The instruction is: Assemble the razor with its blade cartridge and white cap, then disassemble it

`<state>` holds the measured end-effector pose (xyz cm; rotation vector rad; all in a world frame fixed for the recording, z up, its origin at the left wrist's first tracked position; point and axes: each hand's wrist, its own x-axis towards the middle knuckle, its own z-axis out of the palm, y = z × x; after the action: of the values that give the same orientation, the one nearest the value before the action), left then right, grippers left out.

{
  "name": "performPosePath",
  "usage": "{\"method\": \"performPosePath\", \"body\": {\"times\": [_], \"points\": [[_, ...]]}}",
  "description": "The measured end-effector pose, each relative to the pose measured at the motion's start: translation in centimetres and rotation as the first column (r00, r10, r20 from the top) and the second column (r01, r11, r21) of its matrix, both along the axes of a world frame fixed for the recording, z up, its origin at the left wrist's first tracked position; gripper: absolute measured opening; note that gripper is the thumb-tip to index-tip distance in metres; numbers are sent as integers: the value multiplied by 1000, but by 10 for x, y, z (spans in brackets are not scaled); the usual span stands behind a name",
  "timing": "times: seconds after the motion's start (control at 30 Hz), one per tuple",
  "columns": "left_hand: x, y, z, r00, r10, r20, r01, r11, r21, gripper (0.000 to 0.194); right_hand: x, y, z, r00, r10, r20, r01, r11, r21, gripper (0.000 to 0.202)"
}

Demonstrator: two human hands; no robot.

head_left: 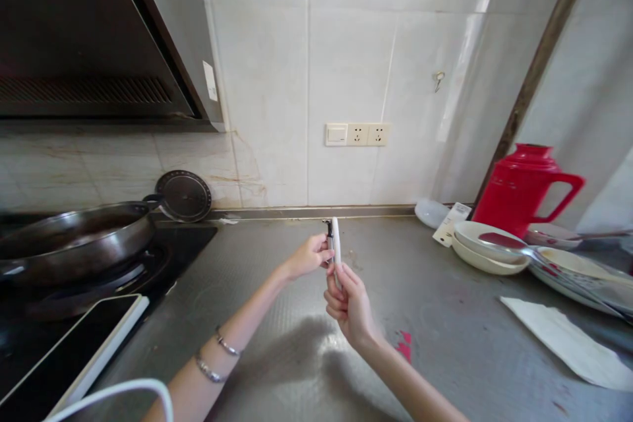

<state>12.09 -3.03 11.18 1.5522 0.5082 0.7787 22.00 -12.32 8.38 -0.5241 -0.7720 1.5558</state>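
Observation:
Above the middle of the grey counter, my two hands meet around a slim upright object. A long white strip (337, 236) with a rounded top rises from my right hand (350, 303), whose fingers are curled round its lower end. Against its left side stands a narrow black-and-silver piece (330, 229) with a small dark crosspiece on top. My left hand (309, 257) pinches that piece between thumb and fingers. Whether the two parts are joined I cannot tell, and my fingers hide their lower ends. Two silver bangles circle my left forearm.
On the left, a steel pan (79, 237) sits on the black hob, with a phone-like slab (74, 356) and white cable nearer. A red thermos jug (519, 188), stacked bowls (487, 260), a spoon (524, 249) and a white paper (568, 343) occupy the right.

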Motion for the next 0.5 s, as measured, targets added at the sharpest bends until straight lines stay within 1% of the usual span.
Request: {"method": "performPosePath", "body": {"times": [0.1,0.27,0.43,0.5], "points": [[-1,1,0,999,41,-24,-41,999,1,29,2,0,-2,1000,3,18,-3,1000,-22,27],[-1,1,0,997,57,-47,-55,998,33,32,7,5,7,999,-51,-2,51,999,-4,30],[0,0,1,995,80,-64,-77,996,43,28,5,2,2,1000,-16,22,16,999,-28,30],[-1,0,2,994,86,-68,-83,996,40,28,5,1,3,1000,-19,24,20,1000,-24,29]]}}
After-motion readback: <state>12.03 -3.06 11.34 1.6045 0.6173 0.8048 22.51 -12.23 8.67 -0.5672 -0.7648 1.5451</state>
